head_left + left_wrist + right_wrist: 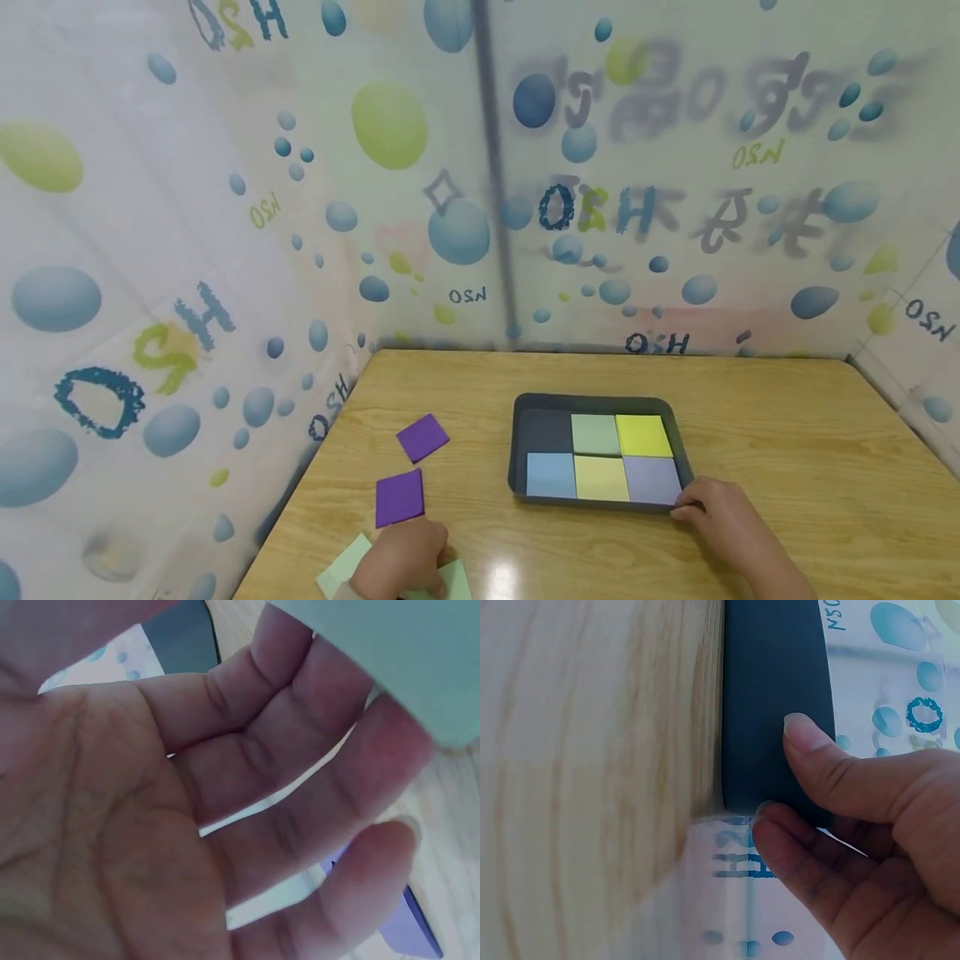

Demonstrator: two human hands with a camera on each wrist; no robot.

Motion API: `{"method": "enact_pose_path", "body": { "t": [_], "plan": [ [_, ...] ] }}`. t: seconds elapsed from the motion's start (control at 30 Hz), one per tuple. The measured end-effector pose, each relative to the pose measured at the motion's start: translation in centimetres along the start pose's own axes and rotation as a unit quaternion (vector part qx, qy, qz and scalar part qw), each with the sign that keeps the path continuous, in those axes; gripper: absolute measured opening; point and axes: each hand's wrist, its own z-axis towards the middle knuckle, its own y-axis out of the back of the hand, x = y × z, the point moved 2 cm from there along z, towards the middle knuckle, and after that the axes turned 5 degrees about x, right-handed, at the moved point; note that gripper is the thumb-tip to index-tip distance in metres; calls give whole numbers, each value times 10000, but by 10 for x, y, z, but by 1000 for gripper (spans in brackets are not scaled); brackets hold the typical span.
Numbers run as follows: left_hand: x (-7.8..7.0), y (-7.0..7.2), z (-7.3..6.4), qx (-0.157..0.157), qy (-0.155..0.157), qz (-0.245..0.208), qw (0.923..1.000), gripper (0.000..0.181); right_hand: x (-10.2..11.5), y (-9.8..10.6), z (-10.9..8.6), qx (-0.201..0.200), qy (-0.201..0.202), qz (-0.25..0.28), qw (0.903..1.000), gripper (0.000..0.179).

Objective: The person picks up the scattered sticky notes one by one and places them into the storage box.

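A dark grey tray lies on the table, holding several coloured paper squares. A muted green square and a bright yellow square form its back row, with bare tray floor at the back left. In front are a blue square, a pale yellow square and a lavender square. My right hand pinches the tray's front right corner, thumb on the outer wall. My left hand holds a light green paper square at its fingertips; the thumb tip is out of the left wrist view.
Left of the tray lie two purple squares, the farther turned askew and the nearer close to my left hand. Another light green square sits beside that hand. Patterned curtains stand behind and left of the wooden table.
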Motion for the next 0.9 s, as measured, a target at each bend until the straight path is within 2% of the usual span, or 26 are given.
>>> {"method": "enact_pose_path", "body": {
  "t": [0.23,0.4,0.53,0.73,0.9],
  "plan": [
    [-2,4,3,50,-102,313,9994,31,0,-1,1,-7,-23,-9,10000,8],
    [-4,8,6,269,-143,63,9995,31,0,-1,1,-91,27,-4,10000,9],
    [-7,11,9,410,-256,87,9988,27,0,-1,1,-82,-2,3,10000,9],
    [-10,14,14,417,-376,221,9982,21,-1,-2,1,-112,21,-4,9999,10],
    [-13,18,15,466,-491,131,9976,18,-1,-2,1,-73,-6,28,10000,10]
  ]
}}
